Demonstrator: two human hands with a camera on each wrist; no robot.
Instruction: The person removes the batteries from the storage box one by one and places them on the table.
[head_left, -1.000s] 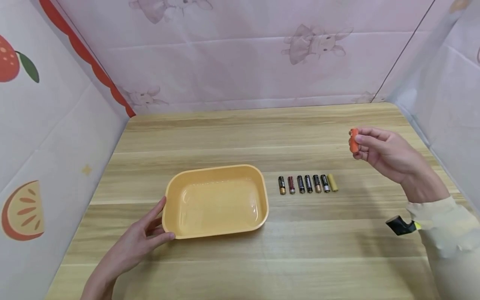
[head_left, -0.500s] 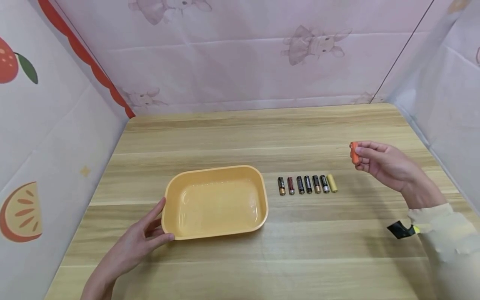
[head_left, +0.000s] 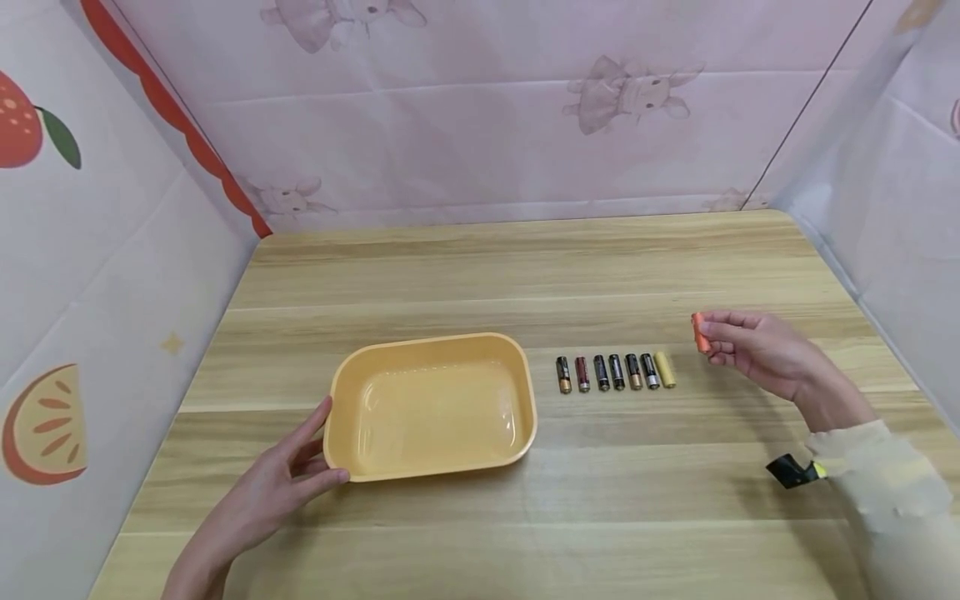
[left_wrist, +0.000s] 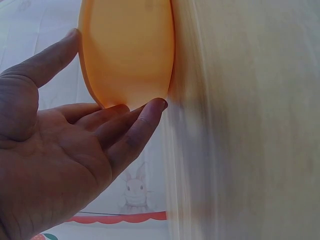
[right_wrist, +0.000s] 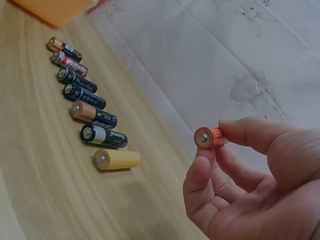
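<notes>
An orange battery [head_left: 701, 332] is pinched between the thumb and fingers of my right hand [head_left: 771, 354], above the table to the right of a battery row. In the right wrist view the raised terminal end of this orange battery [right_wrist: 204, 138] faces the camera. My left hand [head_left: 272, 482] holds the left end of a yellow plastic tray [head_left: 420, 353], thumb at its near corner and fingers along the end wall. Nothing lies in the tray. Several batteries lie side by side between tray and right hand, mostly dark, one red [head_left: 582, 375], with a yellow one [head_left: 664, 370] nearest the right hand.
The wooden table [head_left: 480, 275] meets a pink rabbit-print cloth [head_left: 480, 142] at the back. Pale printed cloth walls [head_left: 142, 267] stand at both sides. A black piece [head_left: 793, 472] is attached at the right sleeve's cuff [head_left: 862, 462].
My right hand has come down and slightly left with the orange battery, toward the near side. The left hand, tray and row of batteries keep their places.
</notes>
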